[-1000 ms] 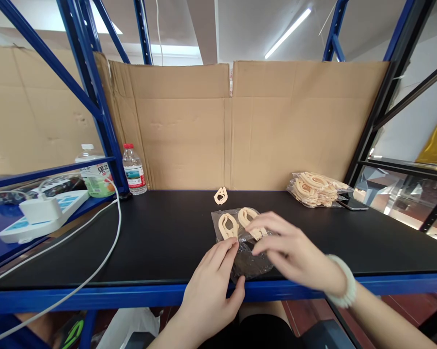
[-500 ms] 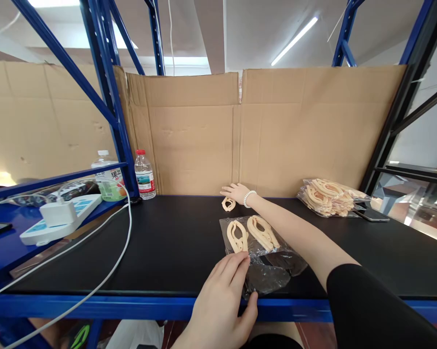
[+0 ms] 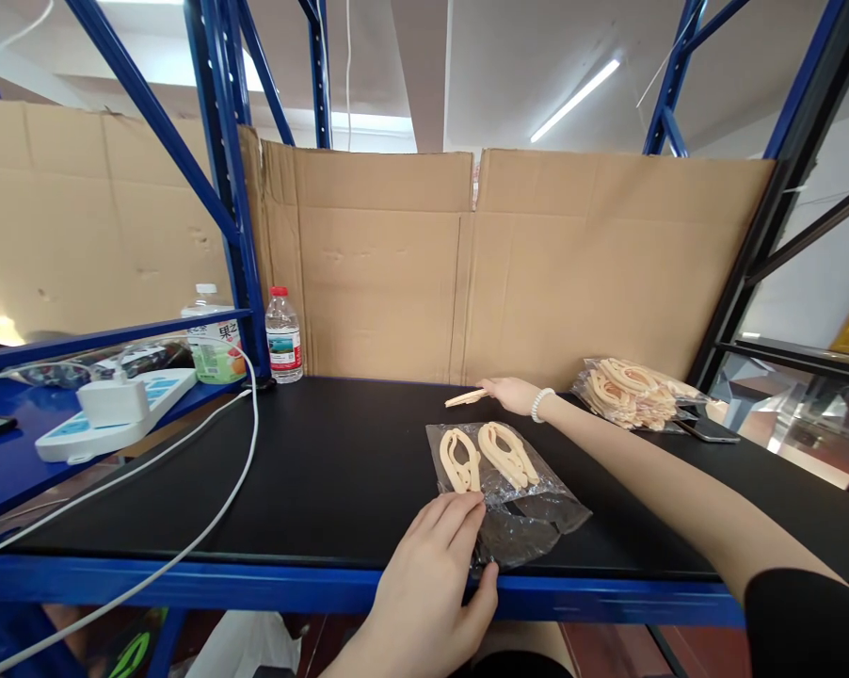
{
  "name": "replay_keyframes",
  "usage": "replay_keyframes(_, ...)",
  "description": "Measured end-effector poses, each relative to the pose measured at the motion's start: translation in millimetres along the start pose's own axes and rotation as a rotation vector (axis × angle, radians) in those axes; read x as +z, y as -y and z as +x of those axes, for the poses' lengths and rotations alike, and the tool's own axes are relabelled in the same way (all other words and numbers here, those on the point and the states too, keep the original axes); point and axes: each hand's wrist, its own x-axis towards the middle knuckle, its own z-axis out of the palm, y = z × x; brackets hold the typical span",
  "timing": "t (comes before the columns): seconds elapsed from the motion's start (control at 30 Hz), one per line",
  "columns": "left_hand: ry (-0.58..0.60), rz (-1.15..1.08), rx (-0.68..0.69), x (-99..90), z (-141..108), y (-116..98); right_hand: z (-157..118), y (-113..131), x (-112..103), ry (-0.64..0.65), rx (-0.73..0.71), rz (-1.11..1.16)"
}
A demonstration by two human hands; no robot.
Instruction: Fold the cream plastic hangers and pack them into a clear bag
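Note:
My right hand (image 3: 513,395), with a beaded bracelet at the wrist, pinches a thin beige piece (image 3: 466,398) seen edge-on near the back of the black table. In front of it, two beige looped pieces, one at left (image 3: 460,460) and one at right (image 3: 507,454), lie on clear plastic bags (image 3: 527,527). My left hand (image 3: 442,556) rests at the near left edge of the bags, its fingertips touching the lower end of the left piece and its thumb apart from the fingers.
A bag full of beige pieces (image 3: 629,391) and a phone (image 3: 711,428) lie at the back right. At left are a water bottle (image 3: 284,341), a power strip (image 3: 163,400) and a white cable (image 3: 245,461). Cardboard (image 3: 382,273) stands behind the table (image 3: 312,471).
My right hand has moved right and closed on the beige piece, which is now lifted and turned edge-on. My left hand has stayed on the bags. The view has shifted slightly.

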Motion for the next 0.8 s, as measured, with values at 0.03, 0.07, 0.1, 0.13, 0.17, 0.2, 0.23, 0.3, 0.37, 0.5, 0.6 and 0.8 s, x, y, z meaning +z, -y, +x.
replay_keyframes(0.03,0.002,0.002,0.003,0.0,0.2,0.3,-10.8,-1.1,-4.9,-0.03,0.005,0.016)
replay_keyframes(0.07,0.001,0.006,0.003,0.1,0.5,0.5,-22.7,-1.3,-10.7,-0.081,0.006,0.037)
replay_keyframes(0.1,0.0,0.008,0.004,0.2,0.9,0.6,-35.8,-0.3,-17.3,-0.188,0.008,0.09)
replay_keyframes(0.13,-0.002,0.011,0.002,0.4,1.4,0.6,-50.3,2.2,-24.8,-0.316,0.012,0.142)
replay_keyframes(0.17,-0.005,0.015,-0.001,0.6,1.9,0.5,-66.2,6.3,-33.0,-0.414,-0.001,0.188)
replay_keyframes(0.2,-0.009,0.018,-0.003,0.9,2.4,0.3,-83.4,12.3,-41.7,-0.504,-0.005,0.221)
replay_keyframes(0.23,-0.014,0.023,-0.004,1.2,2.9,0.1,-101.6,20.3,-50.5,-0.587,-0.005,0.234)
replay_keyframes(0.3,-0.022,0.034,-0.004,1.7,3.3,-0.3,-139.7,41.3,-66.9,-0.707,0.029,0.237)
replay_keyframes(0.37,-0.027,0.042,-0.009,1.8,3.2,-0.6,-176.6,67.4,-78.8,-0.796,0.087,0.211)
replay_keyframes(0.5,-0.042,0.036,-0.026,1.7,1.8,0.1,-230.6,121.1,-83.2,-0.887,0.104,0.093)
replay_keyframes(0.6,-0.056,0.034,-0.022,2.2,0.9,1.0,-243.4,149.8,-74.2,-0.825,-0.018,0.068)
replay_keyframes(0.8,-0.058,0.023,-0.016,2.5,2.4,1.1,-207.3,168.3,-53.9,-0.748,-0.111,0.015)
